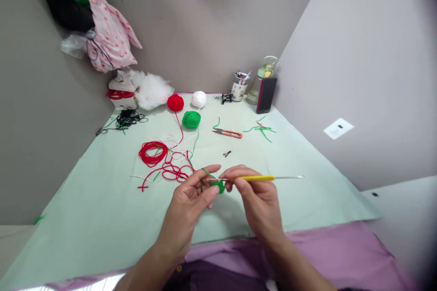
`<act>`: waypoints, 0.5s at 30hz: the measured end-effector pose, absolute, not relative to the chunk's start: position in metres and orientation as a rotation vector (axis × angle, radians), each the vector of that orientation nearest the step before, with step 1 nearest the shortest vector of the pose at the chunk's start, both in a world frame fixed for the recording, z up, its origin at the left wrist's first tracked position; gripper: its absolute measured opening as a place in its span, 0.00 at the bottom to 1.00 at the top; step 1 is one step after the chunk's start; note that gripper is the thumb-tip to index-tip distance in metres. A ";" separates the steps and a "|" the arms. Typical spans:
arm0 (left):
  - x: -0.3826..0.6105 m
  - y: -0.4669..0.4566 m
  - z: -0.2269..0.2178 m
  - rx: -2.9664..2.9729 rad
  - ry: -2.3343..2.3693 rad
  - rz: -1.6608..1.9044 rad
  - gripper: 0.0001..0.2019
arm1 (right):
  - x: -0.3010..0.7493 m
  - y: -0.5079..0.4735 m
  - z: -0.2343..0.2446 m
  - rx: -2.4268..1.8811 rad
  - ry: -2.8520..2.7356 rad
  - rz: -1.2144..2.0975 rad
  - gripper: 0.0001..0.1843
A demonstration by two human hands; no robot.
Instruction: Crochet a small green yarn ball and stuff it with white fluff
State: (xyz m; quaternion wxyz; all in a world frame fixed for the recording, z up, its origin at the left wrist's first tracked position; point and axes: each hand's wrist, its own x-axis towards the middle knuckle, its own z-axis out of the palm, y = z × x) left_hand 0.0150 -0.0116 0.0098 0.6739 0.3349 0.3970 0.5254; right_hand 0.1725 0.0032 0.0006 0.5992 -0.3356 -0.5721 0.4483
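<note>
Between thumb and fingers, my left hand [194, 199] pinches a small green crochet piece [217, 186], with green yarn looped over its index finger. My right hand [257, 198] grips a crochet hook [261, 178] by its yellow handle. One metal end points right; the other reaches left to the crochet piece, its tip partly hidden among my fingers. Both hands are close together over the front of the table. A green yarn ball [191, 120] lies beyond them, its strand trailing toward my left hand.
Red yarn loops [153, 153] lie left of my hands. Orange thread snips [228, 133] and green yarn scraps [262, 129] are beyond. Red [175, 103] and white yarn balls [198, 99], white stuffing [153, 91], a pen holder [239, 87], a bottle [254, 88] and a phone [266, 95] line the back.
</note>
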 end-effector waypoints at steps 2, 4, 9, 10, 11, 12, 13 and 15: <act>0.015 -0.012 0.010 0.776 0.921 1.200 0.15 | 0.174 0.005 -0.001 -0.770 -1.247 1.107 0.10; 0.013 -0.012 0.010 0.774 0.941 1.201 0.16 | 0.176 0.006 -0.001 -0.756 -1.183 1.178 0.10; 0.011 -0.012 0.008 0.788 0.956 1.201 0.16 | 0.178 0.000 0.003 -0.771 -1.264 1.116 0.12; 0.011 -0.012 0.007 0.801 0.964 1.211 0.16 | 0.178 -0.002 0.004 -0.786 -1.316 1.059 0.12; 0.011 -0.012 0.006 0.820 0.977 1.223 0.15 | 0.178 -0.004 0.004 -0.796 -1.369 0.997 0.12; 0.011 -0.012 0.006 0.845 0.993 1.234 0.15 | 0.178 -0.006 0.005 -0.797 -1.420 0.939 0.12; 0.010 -0.012 0.005 0.871 1.010 1.245 0.15 | 0.178 -0.007 0.005 -0.787 -1.466 0.890 0.12; 0.009 -0.012 0.003 0.905 1.028 1.258 0.15 | 0.178 -0.009 0.004 -0.755 -1.536 0.826 0.14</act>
